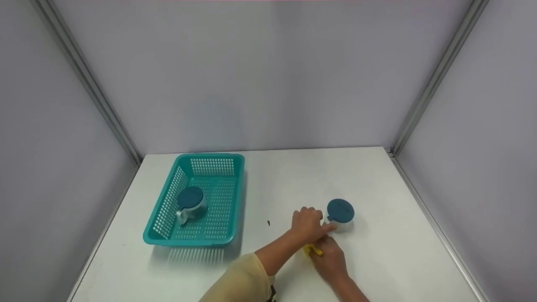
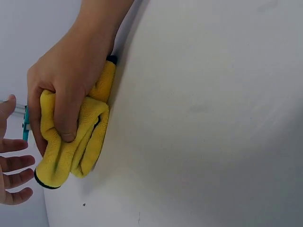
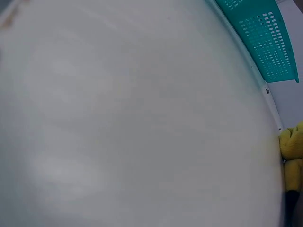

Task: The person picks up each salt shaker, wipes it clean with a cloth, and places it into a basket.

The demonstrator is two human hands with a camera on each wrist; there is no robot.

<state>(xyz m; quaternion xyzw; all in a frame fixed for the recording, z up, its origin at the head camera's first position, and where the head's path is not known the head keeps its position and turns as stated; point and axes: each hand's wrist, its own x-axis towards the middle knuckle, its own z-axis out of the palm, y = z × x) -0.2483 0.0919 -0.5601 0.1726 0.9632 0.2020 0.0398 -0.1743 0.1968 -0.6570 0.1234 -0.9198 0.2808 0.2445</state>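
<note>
White tabletop [image 1: 272, 180] is spreading between 3 pale grey wall panels [image 1: 251, 75]. Yellow cloth [image 2: 96, 144] with dark edging is bunching up in folds inside the right hand [image 2: 71, 71], low and right of centre in the head view; whether it is touching the tabletop, can't tell. Right fingers are curling firmly round it, thumb pressing in. Left hand [image 1: 308, 224] is hovering just past the right one, arm crossing over from the left in a tan sleeve [image 1: 243, 281]; its fingers are spreading loosely, slightly bent, holding nothing (left wrist view is showing this best). Near its thumb a clear cup [image 1: 344, 227] with a blue lid [image 1: 340, 210] is standing upright; contact is unclear. Further left, a dark speck [image 1: 269, 223] is lying on the tabletop. Beyond that, a teal basket [image 1: 240, 193] is holding 1 more lidded cup [image 1: 198, 212], its handle pointing toward the basket's near left corner.
</note>
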